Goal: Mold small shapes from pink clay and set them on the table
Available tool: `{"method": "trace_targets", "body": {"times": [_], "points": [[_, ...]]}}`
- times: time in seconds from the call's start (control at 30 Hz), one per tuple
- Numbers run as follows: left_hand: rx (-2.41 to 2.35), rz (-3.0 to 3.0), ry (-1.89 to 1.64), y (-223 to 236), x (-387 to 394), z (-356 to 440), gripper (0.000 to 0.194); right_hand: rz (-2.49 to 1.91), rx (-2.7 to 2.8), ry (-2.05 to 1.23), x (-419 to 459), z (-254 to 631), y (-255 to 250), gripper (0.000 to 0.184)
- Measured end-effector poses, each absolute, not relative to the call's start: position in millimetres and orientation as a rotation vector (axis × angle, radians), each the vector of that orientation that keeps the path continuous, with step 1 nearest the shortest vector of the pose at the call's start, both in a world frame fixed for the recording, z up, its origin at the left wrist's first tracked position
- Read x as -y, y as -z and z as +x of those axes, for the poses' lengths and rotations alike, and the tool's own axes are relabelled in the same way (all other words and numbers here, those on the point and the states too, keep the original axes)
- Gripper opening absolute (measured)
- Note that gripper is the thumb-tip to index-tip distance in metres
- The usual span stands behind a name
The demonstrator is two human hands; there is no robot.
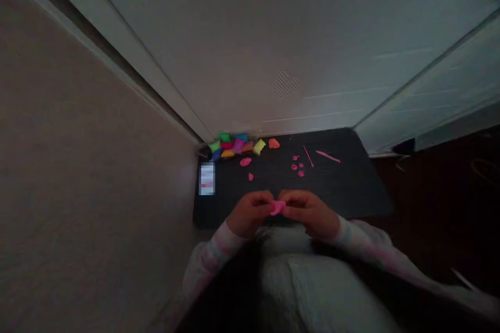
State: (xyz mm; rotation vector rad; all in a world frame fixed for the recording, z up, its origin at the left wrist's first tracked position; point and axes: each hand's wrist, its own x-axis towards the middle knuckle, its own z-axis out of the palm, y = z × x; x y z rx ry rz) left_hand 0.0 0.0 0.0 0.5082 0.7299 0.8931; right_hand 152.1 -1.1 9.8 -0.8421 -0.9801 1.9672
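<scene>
A small pink lump of modelling clay [277, 207] is pinched between both my hands over the near edge of a dark table [351, 187]. My left hand [250, 213] grips it from the left with curled fingers. My right hand [310, 212] closes on it from the right. Both wrists wear pale pink-and-white sleeves. Further back on the table lie a pink clay blob [245, 162], a smaller pink bit [250, 177] and several tiny pink pieces [298, 165].
A pile of coloured clay packets [233, 145] sits at the table's back left, an orange lump [274, 143] beside it. Two thin pink sticks [328, 156] lie at the back right. A small blurred card [207, 178] rests at the left edge. Walls enclose the table.
</scene>
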Motion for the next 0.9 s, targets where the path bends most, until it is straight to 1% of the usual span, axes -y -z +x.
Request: {"method": "trace_targets", "body": {"times": [0.3,0.43,0.6,0.73,0.9], "points": [[-0.718,0.5,-0.898,0.9,3.3,2.2,0.012,-0.809,0.984,-1.94,-1.1,152.1,-12.5,0.011],[-0.716,0.488,-0.918,0.7,2.8,3.5,0.013,-0.798,1.0,-1.936,-1.2,153.6,-9.3,0.011],[-0.715,0.438,-0.955,-0.1,4.3,6.7,0.016,-0.783,1.006,-1.918,-1.7,152.2,-5.4,0.015],[-0.729,0.422,-0.94,-1.0,5.1,8.4,0.017,-0.794,1.019,-1.915,-2.7,152.5,-6.8,0.009],[-0.726,0.439,-0.928,-4.2,3.7,5.7,0.018,-0.824,1.058,-1.958,-3.4,156.4,-8.9,0.008]]}}
